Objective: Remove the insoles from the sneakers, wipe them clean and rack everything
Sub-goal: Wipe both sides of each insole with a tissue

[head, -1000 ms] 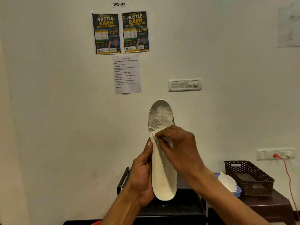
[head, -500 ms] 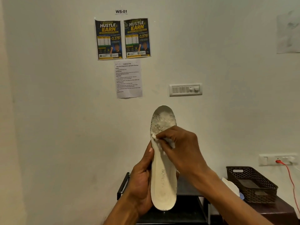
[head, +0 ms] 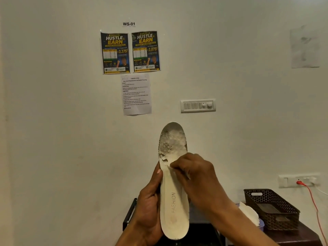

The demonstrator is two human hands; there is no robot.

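This is the wiping step. The left hand (head: 149, 210) wraps its fingers round the insole (head: 174, 201), held upright near the wall. The right hand (head: 197, 176) pinches a small wipe (head: 170, 168) on its middle. Next, I think, rub the crumbly top part gently.

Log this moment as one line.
step: wiping | left hand: grips insole, upright | right hand: pinches wipe against its middle | toe end: flaky

Dim, warm light – soft, slightly blurred edges
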